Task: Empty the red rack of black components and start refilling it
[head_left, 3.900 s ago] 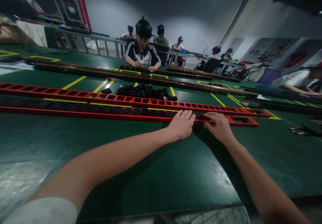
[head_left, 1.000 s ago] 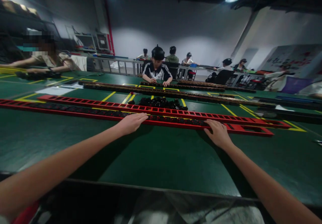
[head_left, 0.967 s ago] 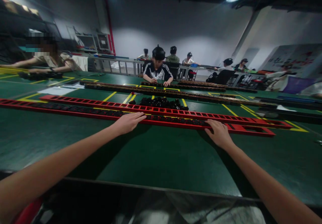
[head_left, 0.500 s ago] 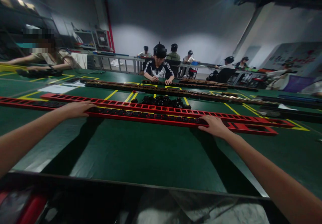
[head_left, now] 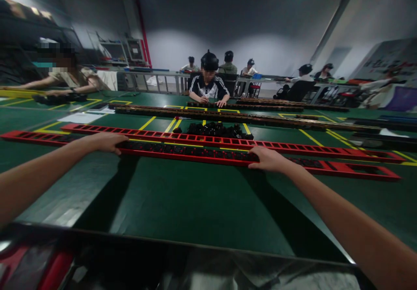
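Note:
A long red slotted frame (head_left: pixel 195 158) lies across the green table in front of me, with small black square pieces (head_left: pixel 178 149) seated along much of its middle. My left hand (head_left: pixel 107 142) is closed over the frame left of centre, thumb at its near edge. Right of centre, my right hand (head_left: pixel 265 158) grips the same frame with the fingers on top and the thumb low on the near side. Just behind it, roughly parallel, is a second red frame (head_left: pixel 355 152) whose visible slots look mostly unfilled. A pile of loose black parts (head_left: pixel 218 130) sits beyond that.
Long dark brown rails (head_left: pixel 228 117) run across the table farther back. A co-worker (head_left: pixel 209 83) sits opposite, hands on the far side. Another person (head_left: pixel 70 77) works at the left beside a yellow bar (head_left: pixel 21 93). White paper (head_left: pixel 80 117) lies at left.
The nearer red frame has slid to the right between the views, its left end now showing. My hands stay on it. The view has turned slightly left.

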The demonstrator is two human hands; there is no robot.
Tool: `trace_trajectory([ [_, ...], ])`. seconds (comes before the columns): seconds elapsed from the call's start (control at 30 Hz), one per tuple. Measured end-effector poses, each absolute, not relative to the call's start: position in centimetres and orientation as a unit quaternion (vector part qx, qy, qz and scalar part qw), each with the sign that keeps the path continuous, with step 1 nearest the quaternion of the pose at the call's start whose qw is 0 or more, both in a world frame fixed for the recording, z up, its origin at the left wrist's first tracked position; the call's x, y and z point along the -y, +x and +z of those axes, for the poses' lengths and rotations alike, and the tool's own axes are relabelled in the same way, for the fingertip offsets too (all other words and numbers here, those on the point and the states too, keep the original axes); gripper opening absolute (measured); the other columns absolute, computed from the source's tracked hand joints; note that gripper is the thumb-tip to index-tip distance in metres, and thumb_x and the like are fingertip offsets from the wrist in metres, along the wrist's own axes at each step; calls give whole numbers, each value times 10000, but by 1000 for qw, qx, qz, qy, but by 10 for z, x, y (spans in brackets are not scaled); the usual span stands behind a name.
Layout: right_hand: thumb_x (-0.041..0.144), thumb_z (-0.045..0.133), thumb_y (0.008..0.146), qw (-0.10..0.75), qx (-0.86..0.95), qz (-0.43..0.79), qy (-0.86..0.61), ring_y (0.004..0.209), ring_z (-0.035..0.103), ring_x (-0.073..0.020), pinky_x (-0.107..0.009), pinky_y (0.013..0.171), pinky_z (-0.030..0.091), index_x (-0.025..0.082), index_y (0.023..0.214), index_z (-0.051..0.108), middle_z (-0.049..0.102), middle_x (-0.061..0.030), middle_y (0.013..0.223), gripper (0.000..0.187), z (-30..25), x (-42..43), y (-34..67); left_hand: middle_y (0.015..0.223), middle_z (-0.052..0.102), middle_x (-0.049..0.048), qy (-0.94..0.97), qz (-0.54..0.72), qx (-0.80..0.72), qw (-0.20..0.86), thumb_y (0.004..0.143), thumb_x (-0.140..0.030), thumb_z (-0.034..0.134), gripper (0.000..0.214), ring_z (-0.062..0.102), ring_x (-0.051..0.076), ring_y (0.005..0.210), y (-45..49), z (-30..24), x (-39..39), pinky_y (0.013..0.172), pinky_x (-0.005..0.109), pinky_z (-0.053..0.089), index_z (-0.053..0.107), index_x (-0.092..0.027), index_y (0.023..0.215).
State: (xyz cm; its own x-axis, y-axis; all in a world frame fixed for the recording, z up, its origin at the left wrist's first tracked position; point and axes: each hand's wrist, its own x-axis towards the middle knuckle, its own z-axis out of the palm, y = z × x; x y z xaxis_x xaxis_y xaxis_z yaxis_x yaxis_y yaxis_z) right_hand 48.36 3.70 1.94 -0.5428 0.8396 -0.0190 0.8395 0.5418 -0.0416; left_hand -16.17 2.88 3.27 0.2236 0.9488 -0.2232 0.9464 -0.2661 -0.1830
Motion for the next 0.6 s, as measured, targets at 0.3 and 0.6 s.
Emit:
trace_trajectory([
  [0.3, 559, 564, 829, -2, 835, 117, -538, 1086, 653, -307, -426, 955, 525, 205, 1171, 680, 691, -110, 1196, 506, 36, -21, 577, 1215, 686, 119, -832, 106, 537, -94, 913, -532, 466, 531, 655, 239, 1055, -93, 38, -39, 915, 326, 475, 632, -148, 1240],
  [0.6, 466, 714, 717, -50, 846, 52, -528, 1219, 565, -362, -500, 1046, 457, 201, 1290, 615, 640, -127, 1294, 639, 38, -121, 521, 1382, 564, 234, -811, 110, 572, -56, 677, -532, 658, 849, 578, 339, 1201, -112, 21, -125, 978, 374, 437, 521, -78, 1381],
])
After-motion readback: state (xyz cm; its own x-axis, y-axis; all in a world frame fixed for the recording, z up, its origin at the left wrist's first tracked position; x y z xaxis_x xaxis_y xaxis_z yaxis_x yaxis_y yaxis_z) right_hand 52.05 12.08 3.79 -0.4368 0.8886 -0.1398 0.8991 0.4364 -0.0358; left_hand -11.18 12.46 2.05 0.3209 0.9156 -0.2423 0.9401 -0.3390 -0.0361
